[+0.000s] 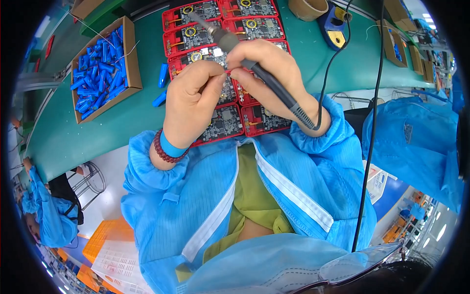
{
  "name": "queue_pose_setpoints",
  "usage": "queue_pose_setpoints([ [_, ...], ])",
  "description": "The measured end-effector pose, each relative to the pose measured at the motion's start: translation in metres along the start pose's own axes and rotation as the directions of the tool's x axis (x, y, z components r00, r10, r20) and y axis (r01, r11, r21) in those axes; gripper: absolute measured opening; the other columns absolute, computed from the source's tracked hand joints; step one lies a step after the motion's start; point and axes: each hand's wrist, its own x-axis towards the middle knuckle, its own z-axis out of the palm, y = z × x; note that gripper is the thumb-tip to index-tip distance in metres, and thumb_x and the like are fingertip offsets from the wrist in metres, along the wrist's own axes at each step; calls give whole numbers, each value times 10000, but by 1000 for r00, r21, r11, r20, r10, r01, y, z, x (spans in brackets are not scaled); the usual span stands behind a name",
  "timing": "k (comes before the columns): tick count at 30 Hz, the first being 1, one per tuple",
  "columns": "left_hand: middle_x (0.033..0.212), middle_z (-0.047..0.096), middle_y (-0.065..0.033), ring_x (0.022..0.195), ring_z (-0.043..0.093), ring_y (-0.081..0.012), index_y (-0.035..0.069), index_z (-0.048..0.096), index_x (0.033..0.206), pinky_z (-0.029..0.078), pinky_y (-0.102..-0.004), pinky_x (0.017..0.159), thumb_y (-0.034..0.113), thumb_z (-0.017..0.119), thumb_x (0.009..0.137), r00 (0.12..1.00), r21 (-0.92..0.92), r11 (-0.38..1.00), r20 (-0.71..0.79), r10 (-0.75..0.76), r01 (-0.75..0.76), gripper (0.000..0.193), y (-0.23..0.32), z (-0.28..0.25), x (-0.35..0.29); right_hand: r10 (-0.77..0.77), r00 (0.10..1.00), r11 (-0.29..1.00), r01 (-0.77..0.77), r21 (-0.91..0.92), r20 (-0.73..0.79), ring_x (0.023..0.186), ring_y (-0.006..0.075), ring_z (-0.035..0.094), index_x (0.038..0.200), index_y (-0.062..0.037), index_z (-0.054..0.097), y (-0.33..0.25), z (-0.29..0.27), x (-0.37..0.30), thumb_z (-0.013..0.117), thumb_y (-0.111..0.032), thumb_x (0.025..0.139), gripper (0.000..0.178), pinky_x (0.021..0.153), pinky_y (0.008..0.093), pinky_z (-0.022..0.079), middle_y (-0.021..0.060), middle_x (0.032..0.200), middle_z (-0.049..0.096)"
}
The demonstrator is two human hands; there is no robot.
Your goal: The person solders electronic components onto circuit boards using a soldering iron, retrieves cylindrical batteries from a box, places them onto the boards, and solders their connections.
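Note:
My right hand (274, 66) is closed round a soldering iron (226, 40); its metal tip points up and to the left, away from me. My left hand (191, 98) is pinched, with thumb and forefinger close to the right hand's thumb and fingertips. Something small and reddish may be between the fingertips, too small to name. Under both hands lie red housings (245, 131) in two columns, each with a circuit board (224, 122) inside. Several far boards carry a yellow ring (251, 23). My hands hide parts of the middle housings.
On the green table (54, 142) at left stands a cardboard box (133, 63) of blue cylindrical cells. Two loose blue cells (163, 76) lie beside the housings. At far right are a soldering iron stand (325, 22) with yellow sponge and a tan tub (308, 9). A black cable (374, 112) hangs at right.

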Motion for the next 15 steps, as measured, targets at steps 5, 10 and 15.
queue_pose_setpoints([
  [5, 751, 572, -159, 711, 560, -343, -4, 575, 826, 447, -390, 627, -26, 581, 747, 979, 226, 952, 52, 197, -204, 82, 5, -2, 6, -107, 988, 975, 126, -182, 108, 786, 260, 593, 1011, -144, 583, 2, -6, -2, 675, -26, 704, 340, 703, 364, 449, 43, 856, 614],
  [10, 700, 524, -162, 681, 523, -354, -4, 545, 789, 415, -413, 600, -41, 569, 728, 954, 298, 907, 136, 268, -298, 76, 11, -3, 13, -139, 973, 956, 180, -230, 182, 745, 265, 553, 1007, -130, 578, 5, -12, -3, 610, -100, 743, 268, 684, 360, 427, 58, 801, 562],
  [15, 690, 500, -162, 658, 502, -356, -8, 536, 779, 407, -419, 596, -59, 556, 709, 939, 256, 909, 190, 288, -330, 89, 18, -2, 23, -151, 964, 933, 212, -290, 221, 732, 271, 537, 994, -121, 580, -6, -28, 6, 585, -100, 735, 260, 684, 361, 425, 64, 774, 534],
])
